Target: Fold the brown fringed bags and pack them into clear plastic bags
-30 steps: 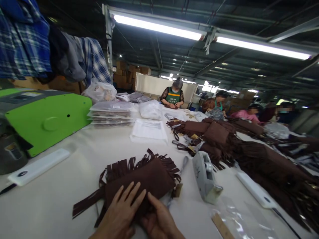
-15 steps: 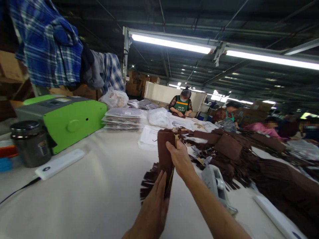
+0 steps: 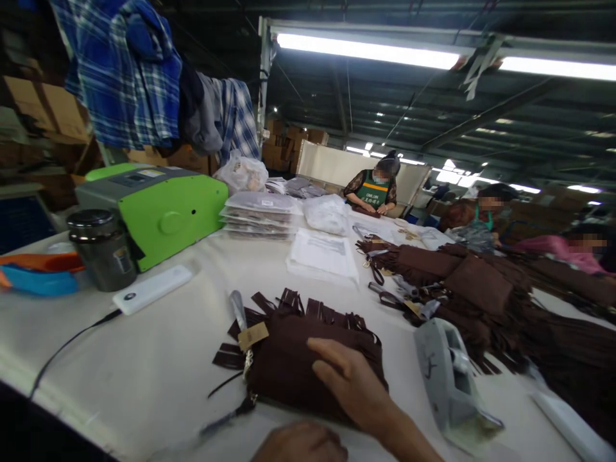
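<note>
Head view: hands [image 3: 353, 382] at fringed brown bag [image 3: 293, 359]

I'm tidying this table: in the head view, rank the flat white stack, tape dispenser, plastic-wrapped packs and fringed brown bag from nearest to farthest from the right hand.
1. Fringed brown bag: directly beneath the right hand.
2. Tape dispenser: to its right.
3. Flat white stack: beyond the bag.
4. Plastic-wrapped packs: farther back, left.
</note>
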Available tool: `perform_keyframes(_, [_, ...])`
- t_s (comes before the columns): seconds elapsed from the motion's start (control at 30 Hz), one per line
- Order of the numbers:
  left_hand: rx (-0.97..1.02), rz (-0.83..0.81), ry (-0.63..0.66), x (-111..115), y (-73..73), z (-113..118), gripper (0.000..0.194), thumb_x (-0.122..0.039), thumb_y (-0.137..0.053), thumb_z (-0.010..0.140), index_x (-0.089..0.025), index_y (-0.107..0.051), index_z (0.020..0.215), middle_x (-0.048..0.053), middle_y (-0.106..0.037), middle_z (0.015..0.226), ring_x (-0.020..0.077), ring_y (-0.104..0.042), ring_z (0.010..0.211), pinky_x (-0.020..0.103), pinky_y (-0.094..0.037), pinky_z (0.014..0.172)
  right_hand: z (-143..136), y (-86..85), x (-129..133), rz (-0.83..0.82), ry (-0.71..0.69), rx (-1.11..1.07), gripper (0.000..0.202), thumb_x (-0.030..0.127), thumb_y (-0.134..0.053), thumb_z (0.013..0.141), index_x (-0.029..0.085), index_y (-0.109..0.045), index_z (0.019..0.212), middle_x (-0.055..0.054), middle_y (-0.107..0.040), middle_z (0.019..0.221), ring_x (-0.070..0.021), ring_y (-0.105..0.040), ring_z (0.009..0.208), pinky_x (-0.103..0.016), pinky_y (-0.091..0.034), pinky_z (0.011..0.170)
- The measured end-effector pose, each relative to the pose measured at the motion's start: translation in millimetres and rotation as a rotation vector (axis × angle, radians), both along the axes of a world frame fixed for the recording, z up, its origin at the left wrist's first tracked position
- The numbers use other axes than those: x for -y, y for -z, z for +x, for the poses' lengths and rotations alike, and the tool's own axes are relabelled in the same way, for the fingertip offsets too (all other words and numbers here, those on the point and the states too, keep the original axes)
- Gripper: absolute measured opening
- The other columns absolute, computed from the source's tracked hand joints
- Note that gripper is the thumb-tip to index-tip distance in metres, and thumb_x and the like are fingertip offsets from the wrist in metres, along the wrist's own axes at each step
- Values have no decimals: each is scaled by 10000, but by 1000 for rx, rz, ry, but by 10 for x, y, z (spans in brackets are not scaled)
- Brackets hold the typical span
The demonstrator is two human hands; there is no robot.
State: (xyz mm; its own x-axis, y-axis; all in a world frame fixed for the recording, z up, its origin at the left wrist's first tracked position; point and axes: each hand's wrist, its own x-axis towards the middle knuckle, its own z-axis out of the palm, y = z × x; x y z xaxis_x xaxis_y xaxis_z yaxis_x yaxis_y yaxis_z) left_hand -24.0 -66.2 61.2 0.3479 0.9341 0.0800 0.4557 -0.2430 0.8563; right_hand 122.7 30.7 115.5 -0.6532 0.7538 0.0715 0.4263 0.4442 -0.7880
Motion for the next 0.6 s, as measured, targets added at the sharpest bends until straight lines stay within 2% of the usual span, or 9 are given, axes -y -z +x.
perform_keyframes(0.07, [-245, 136, 30, -128, -117, -87, 441, -253, -624, 864, -309, -571, 1298, 61, -549, 1398, 291, -519, 1264, 448, -410, 1070, 327, -37, -225, 116, 191, 75, 373, 344, -527, 879, 215, -652, 1205, -80, -633, 1276, -262, -556, 1204, -409, -370, 1075])
perform_keyframes(0.13, [-546, 194, -91, -247, -147, -241, 568, -206, -663, 812, -270, -519, 1357, 109, -469, 1455, 342, -465, 1309, 550, -356, 1092, 666, 63, -409, 197, 390, 202, 444, 344, -570, 821, 152, -630, 1217, -139, -623, 1269, -310, -546, 1201, -441, -359, 1065])
perform_keyframes(0.2, [-760, 156, -282, -309, -62, -451, 563, -244, -705, 773, -203, -569, 1317, 171, -494, 1415, 399, -450, 1306, 627, -336, 1073, 966, 248, -520, 147, 528, 325, 546, 375, -613, 763, 91, -597, 1229, -190, -656, 1174, -347, -588, 1117, -454, -402, 995])
perform_keyframes(0.3, [-916, 213, -431, -284, 195, -765, 512, -303, -646, 828, -192, -566, 1322, 172, -541, 1371, 387, -546, 1218, 583, -437, 995, 1217, 503, -577, -48, 594, 398, 545, 460, -579, 770, 63, -611, 1142, -177, -707, 952, -335, -655, 914, -431, -461, 840])
perform_keyframes(0.37, [-978, 272, -469, -226, 373, -889, 485, -302, -595, 860, -196, -555, 1332, 164, -578, 1335, 373, -591, 1166, 540, -495, 918, 1215, 574, -585, -120, 587, 380, 472, 508, -534, 794, 93, -658, 984, -145, -712, 854, -311, -667, 832, -400, -474, 772])
perform_keyframes(0.43, [-1012, 355, -484, -176, 521, -925, 466, -296, -567, 871, -185, -563, 1324, 170, -597, 1310, 370, -607, 1143, 532, -494, 897, 1089, 542, -576, -129, 560, 338, 425, 515, -506, 813, 131, -669, 893, -110, -715, 834, -286, -668, 832, -364, -482, 749])
perform_keyframes(0.5, [-1018, 460, -491, -150, 624, -911, 456, -307, -554, 878, -173, -573, 1313, 176, -609, 1294, 365, -609, 1142, 550, -449, 940, 865, 396, -531, -110, 523, 285, 386, 480, -468, 838, 158, -659, 931, -77, -718, 885, -262, -657, 894, -332, -484, 765])
perform_keyframes(0.6, [-993, 581, -490, -141, 686, -902, 448, -350, -533, 902, -186, -565, 1318, 146, -642, 1262, 338, -620, 1130, 569, -362, 1003, 436, -21, -391, -14, 454, 117, 341, 434, -401, 875, 185, -620, 955, -63, -708, 944, -241, -629, 943, -314, -474, 783])
